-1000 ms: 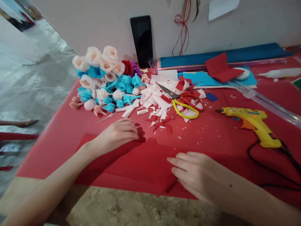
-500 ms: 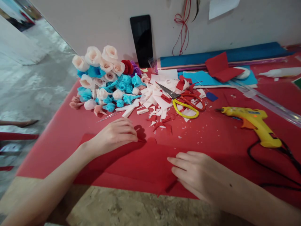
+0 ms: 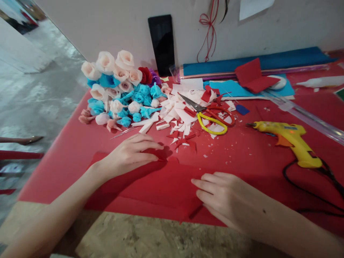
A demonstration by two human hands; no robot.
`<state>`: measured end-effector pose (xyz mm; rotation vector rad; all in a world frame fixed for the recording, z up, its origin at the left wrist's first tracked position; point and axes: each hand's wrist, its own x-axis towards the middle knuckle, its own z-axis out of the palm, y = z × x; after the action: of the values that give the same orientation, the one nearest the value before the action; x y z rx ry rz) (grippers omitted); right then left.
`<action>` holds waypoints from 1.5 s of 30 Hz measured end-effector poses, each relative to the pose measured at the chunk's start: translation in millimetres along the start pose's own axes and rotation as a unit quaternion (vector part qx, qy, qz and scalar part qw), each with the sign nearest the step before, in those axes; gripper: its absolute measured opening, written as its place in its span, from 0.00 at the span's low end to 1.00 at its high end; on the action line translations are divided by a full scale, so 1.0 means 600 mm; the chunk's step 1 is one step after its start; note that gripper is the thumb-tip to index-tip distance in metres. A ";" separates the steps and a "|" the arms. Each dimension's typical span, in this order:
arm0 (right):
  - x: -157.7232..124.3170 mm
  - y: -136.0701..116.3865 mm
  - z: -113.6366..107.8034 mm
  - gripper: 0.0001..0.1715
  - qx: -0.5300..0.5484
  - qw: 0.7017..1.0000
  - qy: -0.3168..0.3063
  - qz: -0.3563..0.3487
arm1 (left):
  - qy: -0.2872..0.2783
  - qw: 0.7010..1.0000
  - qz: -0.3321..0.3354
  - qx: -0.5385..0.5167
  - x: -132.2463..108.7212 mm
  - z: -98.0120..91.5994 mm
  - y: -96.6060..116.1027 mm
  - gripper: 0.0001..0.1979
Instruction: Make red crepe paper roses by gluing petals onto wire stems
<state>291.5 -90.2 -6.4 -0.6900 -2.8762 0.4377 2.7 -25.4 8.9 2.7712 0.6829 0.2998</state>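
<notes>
A sheet of red paper [image 3: 158, 186] lies on the red tabletop in front of me, hard to tell apart from it in colour. Over its far left part is my left hand [image 3: 134, 152], open, with a gap between the upper fingertip and the lower digit. That lower digit touches a small dark-red raised fold [image 3: 162, 160] at the paper's far edge. My right hand [image 3: 220, 195] rests palm down at the paper's right side, its fingers stretched out. Its thumb is largely hidden, close to a dark narrow mark on the red surface.
Paper flowers [image 3: 126, 86] are heaped at the back left. Scissors [image 3: 209, 114] lie on white and red paper scraps [image 3: 177, 111]. A yellow glue gun [image 3: 292, 138] with a black cord is at right. A black phone [image 3: 162, 44] leans on the wall; blue paper [image 3: 249, 61] lies behind.
The upper finger of my left hand has lifted away from the lower digit, opening a gap over the red fold. My right hand stays in place.
</notes>
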 end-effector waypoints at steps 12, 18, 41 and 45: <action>-0.006 0.002 0.007 0.06 0.014 1.000 -0.014 0.007 | -0.100 0.986 -0.129 -0.031 0.001 0.001 0.010 0.10; -0.003 0.000 0.000 0.06 0.014 1.000 -0.014 0.006 | -0.097 0.982 -0.158 -0.038 0.003 0.001 0.010 0.10; 0.009 0.004 -0.079 0.11 0.180 0.958 0.190 0.118 | 0.060 0.916 -0.240 -0.317 0.076 -0.018 0.061 0.04; 0.013 0.005 -0.091 0.05 0.244 0.925 0.263 0.124 | 0.049 0.920 -0.167 -0.352 0.126 -0.035 0.084 0.05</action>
<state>297.4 -70.4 45.1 -0.9072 -2.0696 0.8188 84.3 -27.6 54.4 1.9324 0.8522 0.4972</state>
